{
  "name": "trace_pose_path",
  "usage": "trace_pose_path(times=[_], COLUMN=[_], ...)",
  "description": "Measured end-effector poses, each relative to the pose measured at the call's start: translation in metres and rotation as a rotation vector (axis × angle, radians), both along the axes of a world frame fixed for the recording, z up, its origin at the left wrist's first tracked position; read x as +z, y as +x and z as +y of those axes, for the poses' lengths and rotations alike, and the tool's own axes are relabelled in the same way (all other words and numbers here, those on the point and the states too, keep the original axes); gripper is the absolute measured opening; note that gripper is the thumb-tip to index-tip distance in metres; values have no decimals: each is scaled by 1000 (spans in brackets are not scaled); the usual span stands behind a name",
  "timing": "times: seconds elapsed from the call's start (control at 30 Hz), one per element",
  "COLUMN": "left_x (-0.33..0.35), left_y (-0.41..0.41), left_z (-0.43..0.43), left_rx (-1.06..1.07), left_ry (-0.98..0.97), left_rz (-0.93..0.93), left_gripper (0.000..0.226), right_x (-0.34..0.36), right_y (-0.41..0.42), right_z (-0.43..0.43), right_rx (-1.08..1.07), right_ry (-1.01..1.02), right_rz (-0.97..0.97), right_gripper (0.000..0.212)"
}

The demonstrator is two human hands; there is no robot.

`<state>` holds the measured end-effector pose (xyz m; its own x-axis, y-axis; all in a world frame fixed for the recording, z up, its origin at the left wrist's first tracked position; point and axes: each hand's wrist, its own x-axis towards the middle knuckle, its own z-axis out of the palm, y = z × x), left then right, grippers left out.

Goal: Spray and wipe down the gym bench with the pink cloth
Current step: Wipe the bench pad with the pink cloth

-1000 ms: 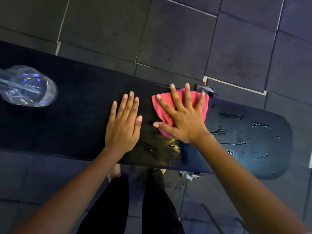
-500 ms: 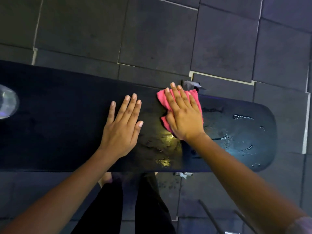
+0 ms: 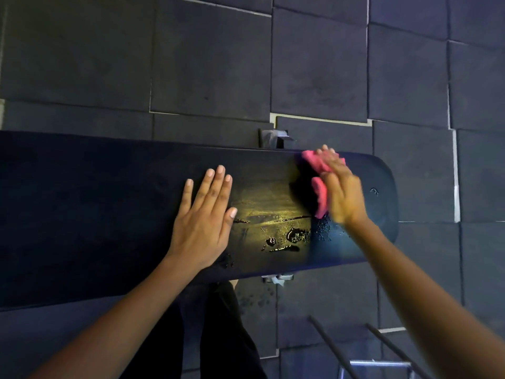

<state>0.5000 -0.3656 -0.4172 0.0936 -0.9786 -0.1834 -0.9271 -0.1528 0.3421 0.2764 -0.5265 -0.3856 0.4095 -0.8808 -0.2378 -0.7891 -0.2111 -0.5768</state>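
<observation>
A long black padded gym bench (image 3: pixel 95 209) runs across the view, its rounded end at the right. Wet streaks and droplets (image 3: pixel 284 236) shine on the pad in the middle. My left hand (image 3: pixel 203 217) lies flat on the bench, fingers straight and together. My right hand (image 3: pixel 341 192) is blurred and presses the pink cloth (image 3: pixel 318 184) onto the pad near the right end, fingers laid over it. The cloth is bunched and partly hidden under the hand. The spray bottle is out of view.
Dark rubber floor tiles (image 3: pixel 213 64) surround the bench. A grey bench foot (image 3: pixel 273 138) shows behind the pad. Thin metal bars (image 3: pixel 382 348) cross the floor at the lower right. My dark-trousered legs (image 3: pixel 224 332) stand against the bench's near side.
My right hand has slid the pink cloth to the right toward the bench's end, leaving a wiped patch. The view shifted right, so the clear bottle at the left is gone from view.
</observation>
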Motion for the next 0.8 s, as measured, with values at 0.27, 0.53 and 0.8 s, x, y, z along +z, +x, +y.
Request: trace_pose_path(times=[0.27, 0.53, 0.8], left_x=[0, -9, -8], left_y=[-21, -21, -45], left_z=[-6, -2, -7], left_rx=[-2, -63, -130], left_ry=[12, 12, 34], left_rz=[76, -42, -75], left_gripper=[56, 58, 62], right_x=[69, -13, -37], right_y=[-31, -20, -20], right_z=[-2, 59, 38], right_rx=[-4, 555, 503], right_ry=[-64, -264, -341], right_rz=[-223, 552, 531], right_gripper=[55, 85, 61])
